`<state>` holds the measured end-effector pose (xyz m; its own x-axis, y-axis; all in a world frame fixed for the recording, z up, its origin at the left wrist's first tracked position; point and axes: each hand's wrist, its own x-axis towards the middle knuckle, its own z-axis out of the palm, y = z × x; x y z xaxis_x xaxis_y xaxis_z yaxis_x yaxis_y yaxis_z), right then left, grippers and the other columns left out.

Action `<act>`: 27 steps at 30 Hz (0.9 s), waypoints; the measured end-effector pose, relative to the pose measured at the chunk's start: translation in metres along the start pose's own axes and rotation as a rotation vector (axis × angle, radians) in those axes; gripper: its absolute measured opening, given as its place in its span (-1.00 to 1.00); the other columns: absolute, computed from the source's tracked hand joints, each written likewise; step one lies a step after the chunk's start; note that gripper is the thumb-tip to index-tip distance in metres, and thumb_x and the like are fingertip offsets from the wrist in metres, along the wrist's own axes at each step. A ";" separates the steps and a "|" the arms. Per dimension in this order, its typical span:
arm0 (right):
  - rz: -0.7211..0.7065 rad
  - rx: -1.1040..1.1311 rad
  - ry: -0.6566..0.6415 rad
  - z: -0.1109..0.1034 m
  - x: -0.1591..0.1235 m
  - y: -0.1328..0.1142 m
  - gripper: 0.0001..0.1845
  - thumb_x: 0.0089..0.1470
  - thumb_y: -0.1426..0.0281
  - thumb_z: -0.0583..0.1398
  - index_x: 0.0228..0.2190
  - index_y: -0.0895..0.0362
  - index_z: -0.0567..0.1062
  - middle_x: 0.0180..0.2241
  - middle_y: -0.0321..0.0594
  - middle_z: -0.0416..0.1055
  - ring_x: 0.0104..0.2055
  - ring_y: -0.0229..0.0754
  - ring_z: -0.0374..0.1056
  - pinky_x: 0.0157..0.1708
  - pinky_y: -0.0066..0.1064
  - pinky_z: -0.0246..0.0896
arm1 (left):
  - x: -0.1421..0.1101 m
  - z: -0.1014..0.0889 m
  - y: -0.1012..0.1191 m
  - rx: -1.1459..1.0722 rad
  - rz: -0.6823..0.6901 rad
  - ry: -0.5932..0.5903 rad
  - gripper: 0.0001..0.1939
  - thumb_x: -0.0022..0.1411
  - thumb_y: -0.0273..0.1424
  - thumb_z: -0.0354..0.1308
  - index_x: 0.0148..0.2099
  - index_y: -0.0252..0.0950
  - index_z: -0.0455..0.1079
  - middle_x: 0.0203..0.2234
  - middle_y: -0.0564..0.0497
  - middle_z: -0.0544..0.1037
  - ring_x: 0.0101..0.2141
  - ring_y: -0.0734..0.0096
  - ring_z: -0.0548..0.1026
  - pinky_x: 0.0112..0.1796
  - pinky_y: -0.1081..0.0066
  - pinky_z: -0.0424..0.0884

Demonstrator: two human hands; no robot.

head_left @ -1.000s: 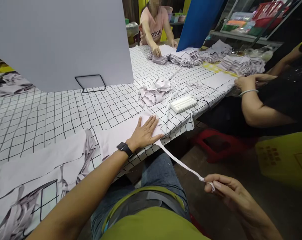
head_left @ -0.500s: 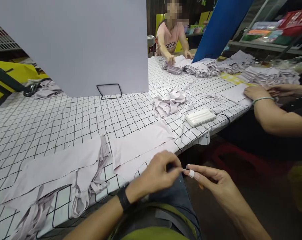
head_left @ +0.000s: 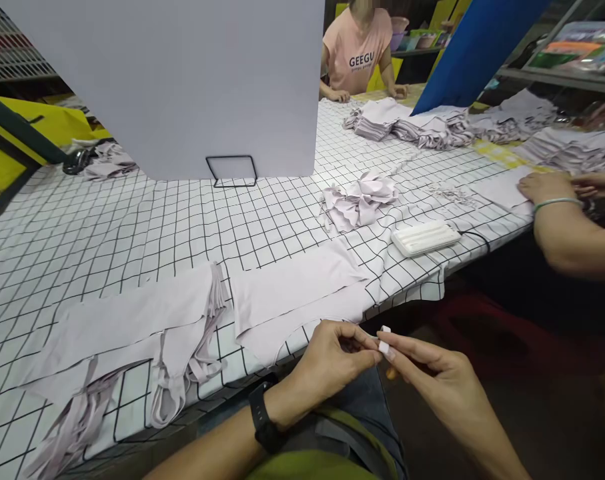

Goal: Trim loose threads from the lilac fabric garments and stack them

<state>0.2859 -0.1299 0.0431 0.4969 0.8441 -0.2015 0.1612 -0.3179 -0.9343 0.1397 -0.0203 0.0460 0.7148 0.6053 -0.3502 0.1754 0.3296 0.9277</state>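
My left hand (head_left: 339, 353), with a dark watch (head_left: 263, 417) on its wrist, is closed in a pinch in front of the table edge. Its fingertips meet those of my right hand (head_left: 432, 367), also pinched. Small white pieces like tape (head_left: 384, 347) show at my right thumb and forefinger; whether they are wrapped on the fingers or held between them I cannot tell. What my left fingertips grip is too small to make out. Just beyond lie flat pale fabric pieces (head_left: 302, 287). Farther left is a stack of pale fabric pieces with straps (head_left: 132, 327) hanging over the edge.
A checked cloth (head_left: 177, 233) covers the table. On it are a crumpled fabric heap (head_left: 359, 200), a white lamp-like device (head_left: 425, 238) with a cable, and a large pale panel (head_left: 182, 87). A co-worker's hand (head_left: 549, 190) touches fabric at right; another person (head_left: 359, 50) stands across.
The view has shifted, moving the table things rightward in the picture. My hands stay pinched together. The person across has drawn both hands back from the fabric stack.
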 end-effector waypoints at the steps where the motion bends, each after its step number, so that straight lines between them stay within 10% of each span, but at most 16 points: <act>1: 0.004 0.006 0.008 0.001 0.001 0.001 -0.57 -0.09 0.06 0.41 -0.25 0.09 0.75 -0.54 -0.16 0.60 -0.51 -0.08 0.49 -0.45 -0.31 0.49 | 0.000 0.000 0.000 -0.017 -0.007 -0.017 -0.97 0.07 -0.47 0.31 -0.42 -0.31 0.56 -0.48 0.02 0.60 -0.43 0.43 0.47 -0.37 0.46 0.34; 11: -0.118 -0.059 -0.031 0.001 0.023 -0.003 -0.69 -0.01 0.08 0.37 -0.47 0.08 0.70 -0.41 -0.15 0.55 -0.39 -0.14 0.44 -0.46 -0.46 0.35 | -0.008 -0.010 0.000 0.460 0.374 0.147 -0.90 0.19 -0.53 0.20 -0.26 -0.25 0.51 -0.34 0.00 0.59 -0.29 0.33 0.51 -0.23 0.36 0.39; 15: 0.010 -0.029 -0.178 0.004 0.030 -0.009 -0.63 0.03 0.05 0.33 -0.47 0.11 0.64 -0.66 -0.32 0.34 -0.60 -0.26 0.26 -0.61 -0.49 0.22 | -0.001 -0.013 0.007 0.545 0.520 0.128 -0.94 0.28 -0.49 0.19 -0.24 -0.25 0.47 -0.30 -0.03 0.58 -0.23 0.28 0.50 -0.17 0.32 0.40; 27: 0.100 -0.089 -0.406 0.005 0.034 -0.012 -0.63 0.14 0.07 0.26 -0.37 0.13 0.62 -0.51 -0.24 0.51 -0.55 -0.25 0.35 -0.56 -0.47 0.29 | 0.009 -0.029 0.016 0.584 0.407 0.047 -0.88 0.23 -0.58 0.13 -0.32 -0.27 0.38 -0.40 0.04 0.52 -0.30 0.35 0.44 -0.25 0.38 0.32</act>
<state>0.2965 -0.0949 0.0460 0.1402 0.9032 -0.4056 0.2114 -0.4275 -0.8790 0.1295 0.0111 0.0537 0.7731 0.6327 0.0455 0.2443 -0.3631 0.8992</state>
